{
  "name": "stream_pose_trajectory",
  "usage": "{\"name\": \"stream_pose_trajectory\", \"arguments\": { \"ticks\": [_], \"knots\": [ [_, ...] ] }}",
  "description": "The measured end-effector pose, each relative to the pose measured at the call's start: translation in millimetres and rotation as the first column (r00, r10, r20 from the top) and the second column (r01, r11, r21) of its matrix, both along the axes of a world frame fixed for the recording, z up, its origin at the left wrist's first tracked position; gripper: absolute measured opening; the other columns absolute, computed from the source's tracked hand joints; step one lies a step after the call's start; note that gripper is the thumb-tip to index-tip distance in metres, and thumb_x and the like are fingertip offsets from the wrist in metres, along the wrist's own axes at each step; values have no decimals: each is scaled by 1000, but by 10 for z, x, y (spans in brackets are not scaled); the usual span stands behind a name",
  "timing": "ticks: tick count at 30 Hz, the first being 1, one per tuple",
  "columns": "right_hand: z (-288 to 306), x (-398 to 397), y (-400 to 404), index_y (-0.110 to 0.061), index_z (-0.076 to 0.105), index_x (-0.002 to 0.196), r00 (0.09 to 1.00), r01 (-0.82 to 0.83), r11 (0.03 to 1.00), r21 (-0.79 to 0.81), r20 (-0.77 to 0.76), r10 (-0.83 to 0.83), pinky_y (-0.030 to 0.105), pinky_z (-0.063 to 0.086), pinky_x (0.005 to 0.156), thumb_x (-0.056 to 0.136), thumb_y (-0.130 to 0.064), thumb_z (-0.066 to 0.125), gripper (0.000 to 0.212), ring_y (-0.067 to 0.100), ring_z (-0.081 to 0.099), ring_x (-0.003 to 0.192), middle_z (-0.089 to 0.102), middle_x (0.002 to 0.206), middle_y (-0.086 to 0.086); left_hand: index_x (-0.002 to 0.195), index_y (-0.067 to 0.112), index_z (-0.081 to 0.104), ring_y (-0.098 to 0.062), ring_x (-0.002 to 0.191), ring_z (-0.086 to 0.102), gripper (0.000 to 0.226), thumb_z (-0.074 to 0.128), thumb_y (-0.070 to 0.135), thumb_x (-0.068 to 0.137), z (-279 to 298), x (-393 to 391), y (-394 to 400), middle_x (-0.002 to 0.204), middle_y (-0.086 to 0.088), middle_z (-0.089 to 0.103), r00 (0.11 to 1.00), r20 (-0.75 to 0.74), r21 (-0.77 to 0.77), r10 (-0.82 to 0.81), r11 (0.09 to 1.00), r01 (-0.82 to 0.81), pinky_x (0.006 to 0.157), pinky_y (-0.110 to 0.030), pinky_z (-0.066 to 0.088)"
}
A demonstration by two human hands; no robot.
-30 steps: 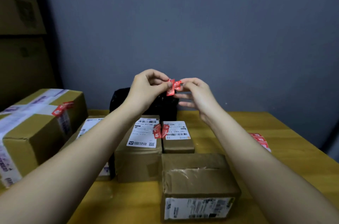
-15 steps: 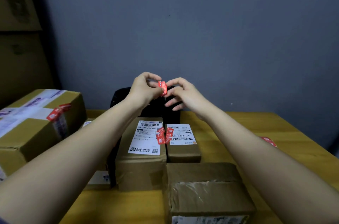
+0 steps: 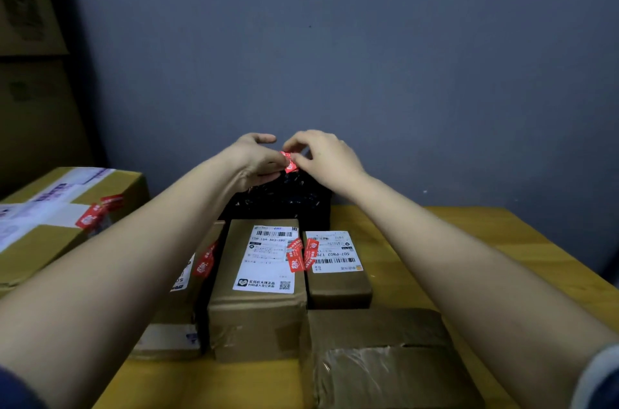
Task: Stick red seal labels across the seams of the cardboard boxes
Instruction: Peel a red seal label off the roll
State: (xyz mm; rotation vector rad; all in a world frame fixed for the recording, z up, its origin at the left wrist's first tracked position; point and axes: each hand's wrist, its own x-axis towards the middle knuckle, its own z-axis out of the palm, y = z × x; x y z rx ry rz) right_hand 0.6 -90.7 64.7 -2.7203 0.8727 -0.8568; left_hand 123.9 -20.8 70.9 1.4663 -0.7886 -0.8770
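A red seal label (image 3: 288, 161) is pinched between both hands, left (image 3: 258, 159) and right (image 3: 323, 157), over the black parcel (image 3: 284, 197); peeling seems underway, placement across a seam likely next.

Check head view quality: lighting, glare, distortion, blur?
Head view: dim, grey wall vignetted toward the corners; wide-angle stretch swells both forearms at the bottom edge; glare on the clear tape of the nearest brown cardboard box; black crinkled plastic bag nearly lost in shadow; small red seal label between left hand and right hand slightly soft.
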Motion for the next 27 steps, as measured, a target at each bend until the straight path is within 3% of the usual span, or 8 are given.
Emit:
{"name": "stream_pose_trajectory", "arguments": {
  "ticks": [6,11,14,19,22,25,27],
  "knots": [
    [-65,137,-97,-26,72,95,999,-34,973,227,29,29,35,54,83,88,-24,64,11,11,67,76,69,77,-9,126,15,49,-16,74,58,49,59,-7,84,-60,80,-69,81,-9,59,995,29,-22,94,995,-94,74,-25,51],
    [-143,273,-92,-31,72,98,991,136,979,152,-18,-135,31,51,87,85,-30,66,14,19,65,99,73,100,-4,112,18,46,-14,69,59,30,49,-3,91,-72,77,-82,80,-6,56,993,13,17,113,993,-114,71,-29,49],
    [-155,342,-62,-30,70,106,979,196,979,61,-71,-191,31,47,84,88,-26,62,21,27,61,106,68,113,2,88,15,51,-15,68,58,12,49,3,90,-72,68,-105,78,-5,53,987,80,65,138,988,-143,73,-32,47],
    [-161,435,-34,-19,66,116,951,214,969,-126,-197,-236,30,39,74,92,-21,53,28,34,60,110,64,119,11,78,14,47,-23,72,53,13,52,12,90,-91,106,-129,76,-6,48,987,98,44,124,991,-129,75,-30,42],
    [-170,452,-80,-21,68,111,955,223,975,-11,-195,-221,32,44,82,92,-20,55,23,33,59,111,62,120,9,79,21,52,-20,79,47,17,52,8,89,-166,228,-124,78,-6,48,914,399,54,71,993,-101,63,-27,38],
    [-220,486,-147,-27,70,86,977,211,943,256,-64,-202,30,53,86,89,-19,59,15,22,69,91,74,91,5,94,18,68,-20,88,62,13,65,11,84,-258,317,-68,93,-5,67,768,638,65,48,991,-117,85,-27,48],
    [-260,535,-168,-25,70,78,987,132,914,383,36,-157,37,57,82,86,-17,64,13,14,69,72,74,76,3,83,20,69,-17,83,64,4,69,16,82,-286,327,-30,85,-1,68,681,727,38,90,985,-171,79,-24,47]
  ]
}}
